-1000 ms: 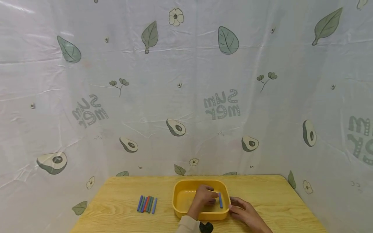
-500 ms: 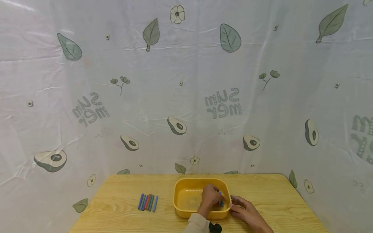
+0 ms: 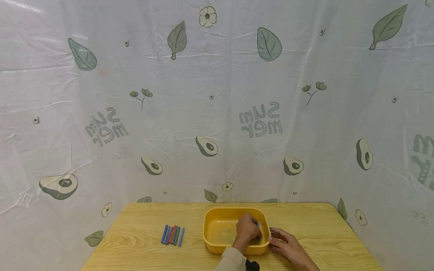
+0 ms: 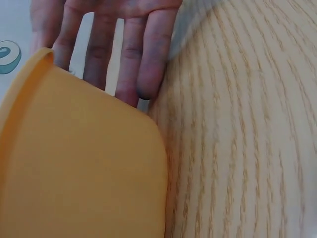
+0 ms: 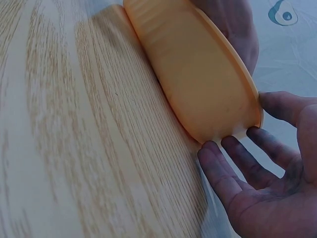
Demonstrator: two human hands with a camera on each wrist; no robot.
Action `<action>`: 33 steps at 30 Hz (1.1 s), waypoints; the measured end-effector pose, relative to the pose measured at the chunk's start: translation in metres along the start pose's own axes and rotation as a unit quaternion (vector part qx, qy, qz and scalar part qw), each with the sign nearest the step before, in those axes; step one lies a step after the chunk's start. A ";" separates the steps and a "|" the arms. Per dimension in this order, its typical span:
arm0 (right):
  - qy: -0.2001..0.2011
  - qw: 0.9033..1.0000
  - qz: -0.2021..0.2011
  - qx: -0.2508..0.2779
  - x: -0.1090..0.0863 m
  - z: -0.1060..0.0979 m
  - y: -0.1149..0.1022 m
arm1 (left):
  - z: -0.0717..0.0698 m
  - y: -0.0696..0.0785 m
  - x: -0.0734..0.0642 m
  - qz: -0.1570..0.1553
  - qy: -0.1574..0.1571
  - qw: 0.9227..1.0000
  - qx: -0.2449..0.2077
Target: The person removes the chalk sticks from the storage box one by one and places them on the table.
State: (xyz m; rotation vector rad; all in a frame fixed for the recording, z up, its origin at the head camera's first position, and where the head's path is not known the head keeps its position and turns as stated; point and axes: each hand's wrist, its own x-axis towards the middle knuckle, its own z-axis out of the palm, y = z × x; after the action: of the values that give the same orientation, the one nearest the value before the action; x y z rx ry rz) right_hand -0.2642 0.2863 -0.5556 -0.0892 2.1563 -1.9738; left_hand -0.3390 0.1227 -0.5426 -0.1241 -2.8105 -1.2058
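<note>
A yellow plastic tray (image 3: pixel 211 246) with high walls stands on the wooden table. My left hand (image 3: pixel 246 227) reaches over its front rim, fingers curled down at a slim blue stick (image 3: pixel 258 226), chalk- or crayon-like, near the right end wall. That hand covers much of the stick. In the right wrist view the left hand (image 5: pixel 233 25) shows only partly behind the rim. My right hand (image 3: pixel 288 246) holds the tray's right end, thumb on the rim and fingertips against the outer wall. The left wrist view shows the right hand's fingers (image 4: pixel 131 59) at that end.
Left of the tray, several slim blue, green and red sticks (image 3: pixel 173 235) lie side by side on the wooden table (image 3: pixel 135 229). A pale curtain (image 3: pixel 176 120) printed with leaves and avocados hangs around the table's back and sides.
My left hand has moved right inside the tray and now covers much of the blue stick, which showed plainly before. The right hand stays at the tray's right end.
</note>
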 end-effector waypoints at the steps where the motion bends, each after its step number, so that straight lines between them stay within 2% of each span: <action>1: 0.002 1.000 0.002 -0.001 0.000 0.000 -0.001 | -0.001 -0.001 0.001 0.001 0.000 1.000 -0.004; 5: 0.009 1.000 0.011 -0.001 0.000 0.001 -0.003 | -0.002 -0.006 0.003 -0.006 -0.008 0.999 -0.038; 9: 0.010 1.000 0.016 0.001 0.000 0.003 -0.004 | -0.002 -0.010 0.005 -0.034 -0.023 0.995 -0.095; 13: 0.013 1.000 0.017 -0.001 0.000 0.003 -0.004 | -0.003 -0.010 0.006 -0.065 -0.043 0.984 -0.159; 17: 0.015 1.000 0.018 -0.002 0.002 0.002 -0.003 | -0.007 -0.009 0.007 -0.077 -0.075 0.971 -0.213; 21: 0.011 1.000 0.017 0.000 0.002 0.001 -0.003 | -0.016 -0.008 0.004 -0.086 -0.116 0.960 -0.238; 25: 0.006 1.000 0.014 0.000 0.002 0.000 -0.003 | -0.027 -0.009 0.003 -0.090 -0.143 0.954 -0.248; 33: 0.005 1.000 0.012 -0.003 0.002 0.000 -0.004 | -0.048 -0.022 0.007 -0.076 -0.166 0.949 -0.256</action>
State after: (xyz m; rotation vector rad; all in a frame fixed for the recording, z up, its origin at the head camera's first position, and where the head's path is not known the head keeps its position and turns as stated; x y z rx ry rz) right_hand -0.2662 0.2858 -0.5522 -0.0543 2.1599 -1.9599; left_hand -0.3458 0.0729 -0.5245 -0.1550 -2.7255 -2.1116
